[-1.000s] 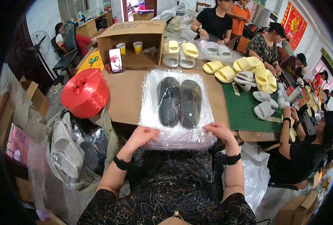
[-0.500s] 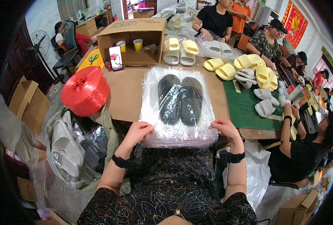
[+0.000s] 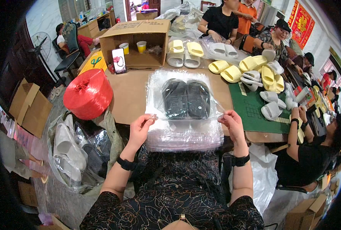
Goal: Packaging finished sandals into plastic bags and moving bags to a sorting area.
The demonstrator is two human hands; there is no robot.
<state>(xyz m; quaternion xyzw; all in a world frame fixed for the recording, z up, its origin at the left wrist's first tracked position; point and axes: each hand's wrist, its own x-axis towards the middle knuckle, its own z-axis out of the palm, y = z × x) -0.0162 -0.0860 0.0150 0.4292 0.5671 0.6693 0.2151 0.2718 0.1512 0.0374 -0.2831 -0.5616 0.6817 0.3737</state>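
A pair of black slippers (image 3: pixel 186 100) is inside a clear plastic bag (image 3: pixel 212 102). The slippers lie over a stack of flat clear bags (image 3: pixel 186 140) at the table's near edge. My left hand (image 3: pixel 140 129) pinches the bag's near left corner. At the near right corner, my right hand (image 3: pixel 233 124) pinches it too, with the film stretched between both hands. The bag's near edge runs across just in front of the slippers, above the stack.
A large red twine roll (image 3: pixel 88 94) stands left, above a sack of bagged slippers (image 3: pixel 69 149). Behind are a propped phone (image 3: pixel 119 60) and an open cardboard box (image 3: pixel 134 32). Yellow slippers (image 3: pixel 232 73) and a green mat (image 3: pixel 251 109) lie right. Co-workers sit along that side.
Both my hands have moved away from me, carrying the bag's near edge toward the slippers. More of the stack shows beneath. A co-worker at the back right now lifts a slipper.
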